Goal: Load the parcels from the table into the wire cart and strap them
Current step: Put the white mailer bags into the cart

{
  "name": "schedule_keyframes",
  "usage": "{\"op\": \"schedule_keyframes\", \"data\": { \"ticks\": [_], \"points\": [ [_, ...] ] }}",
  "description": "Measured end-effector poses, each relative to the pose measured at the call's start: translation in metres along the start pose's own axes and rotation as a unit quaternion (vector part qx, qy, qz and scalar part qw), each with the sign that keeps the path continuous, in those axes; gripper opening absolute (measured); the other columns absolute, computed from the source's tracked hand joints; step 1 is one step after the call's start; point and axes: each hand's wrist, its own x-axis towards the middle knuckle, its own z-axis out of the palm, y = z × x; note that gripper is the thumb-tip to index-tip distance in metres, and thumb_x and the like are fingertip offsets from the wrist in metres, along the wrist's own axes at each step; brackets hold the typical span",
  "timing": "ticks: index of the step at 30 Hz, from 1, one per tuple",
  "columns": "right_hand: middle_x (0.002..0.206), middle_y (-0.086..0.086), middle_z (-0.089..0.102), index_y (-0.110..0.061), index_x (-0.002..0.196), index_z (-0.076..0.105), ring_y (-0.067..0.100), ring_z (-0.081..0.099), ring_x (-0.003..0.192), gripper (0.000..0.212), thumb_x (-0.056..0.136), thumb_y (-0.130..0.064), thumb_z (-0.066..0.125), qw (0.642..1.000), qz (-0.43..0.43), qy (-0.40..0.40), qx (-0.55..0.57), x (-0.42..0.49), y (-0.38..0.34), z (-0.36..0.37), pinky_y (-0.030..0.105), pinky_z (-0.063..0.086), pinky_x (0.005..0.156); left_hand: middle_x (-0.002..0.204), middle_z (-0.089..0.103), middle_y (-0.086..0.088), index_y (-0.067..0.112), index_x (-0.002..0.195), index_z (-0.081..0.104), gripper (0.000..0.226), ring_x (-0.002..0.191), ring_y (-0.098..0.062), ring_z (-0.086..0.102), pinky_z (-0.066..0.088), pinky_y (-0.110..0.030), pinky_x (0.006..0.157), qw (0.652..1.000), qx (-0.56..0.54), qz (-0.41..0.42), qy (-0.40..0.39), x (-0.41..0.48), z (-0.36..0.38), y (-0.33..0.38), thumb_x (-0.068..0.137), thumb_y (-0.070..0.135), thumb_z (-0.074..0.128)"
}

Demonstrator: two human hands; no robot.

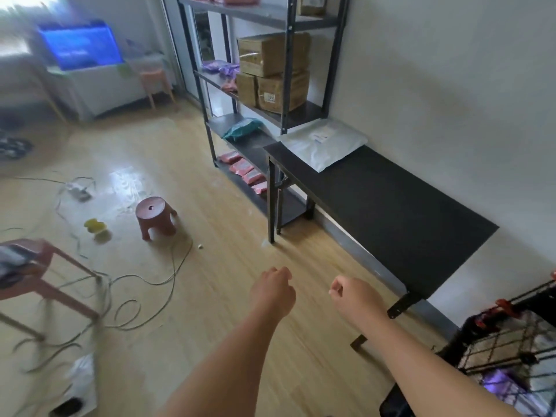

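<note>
At the bottom right the black wire cart (511, 341) is cut off by the frame edge, so only one corner of its mesh shows. Soft purple and white parcels lie inside it, blurred behind the wires, and their number cannot be told. Something red-orange (501, 305) sits on its top rail, too smeared to make out.

Two bare forearms reach out over the wooden floor. The left hand (272, 291) and the right hand (352, 296) are close together, fingers clenched into fists and grasping nothing.

Beyond them the long black table (391, 212) runs along the white wall. One white plastic mailer parcel (323, 144) lies flat at its far end, well apart from both hands, its label too small to read.

Just behind the table stands a dark metal shelf rack (285, 55), its top cut off. It carries brown cardboard boxes (270, 70), purple bags (216, 69), a teal bag (242, 127) and pink packets (245, 173), the last of these partly hidden by the table leg.

To the left, a reddish-brown plastic stool (155, 216) stands on the floor among loose cables (144, 284). A pink-framed piece of furniture (45, 266) at the left edge and a glowing blue box (79, 43) far back are blurred.
</note>
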Motion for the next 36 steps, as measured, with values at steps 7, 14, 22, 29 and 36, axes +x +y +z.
{"op": "schedule_keyframes", "data": {
  "ticks": [7,14,22,29,36],
  "points": [
    [0.099,-0.007,0.063,-0.022,0.112,0.059,0.010,0.057,0.083,0.018,0.101,-0.030,0.047,0.999,-0.036,-0.011,-0.009,0.039,-0.024,0.004,0.021,0.040,0.059,0.130,0.053,-0.002,0.024,0.135,0.050,0.040,0.123,-0.022,0.047,0.044,-0.035,0.095,1.000,0.007,-0.016,-0.015,0.028,-0.003,-0.011,0.095,0.020,0.047],
    [0.103,-0.006,0.066,-0.024,0.109,0.060,0.014,0.062,0.089,0.017,0.099,-0.030,0.047,0.999,-0.028,-0.024,-0.005,0.127,-0.037,-0.012,0.029,0.053,0.073,0.132,0.053,0.000,0.025,0.135,0.051,0.040,0.124,-0.020,0.047,0.045,-0.034,0.098,0.999,0.022,-0.044,-0.006,0.108,-0.029,-0.017,0.096,0.020,0.047],
    [0.095,-0.007,0.063,-0.026,0.099,0.060,0.012,0.060,0.086,0.013,0.097,-0.030,0.048,0.999,0.008,-0.021,0.025,0.252,-0.037,-0.064,0.029,0.053,0.072,0.131,0.052,-0.002,0.022,0.135,0.050,0.038,0.123,-0.020,0.047,0.042,-0.032,0.095,0.999,0.037,-0.023,0.005,0.230,-0.065,0.021,0.097,0.020,0.046],
    [0.098,-0.010,0.064,-0.028,0.097,0.059,0.011,0.060,0.086,0.010,0.096,-0.031,0.050,0.997,0.018,-0.044,0.059,0.325,-0.028,-0.074,0.026,0.047,0.067,0.132,0.052,0.001,0.025,0.137,0.049,0.040,0.124,-0.018,0.048,0.043,-0.030,0.098,0.998,0.017,-0.050,-0.026,0.293,-0.063,0.024,0.098,0.024,0.049],
    [0.088,-0.014,0.061,-0.030,0.093,0.060,0.007,0.059,0.078,0.012,0.095,-0.028,0.049,0.994,0.063,-0.060,0.070,0.375,-0.019,-0.087,0.025,0.048,0.061,0.130,0.053,-0.002,0.023,0.132,0.052,0.037,0.123,-0.021,0.049,0.042,-0.031,0.099,0.998,0.002,-0.049,-0.030,0.357,-0.070,0.032,0.096,0.020,0.047]
  ]
}}
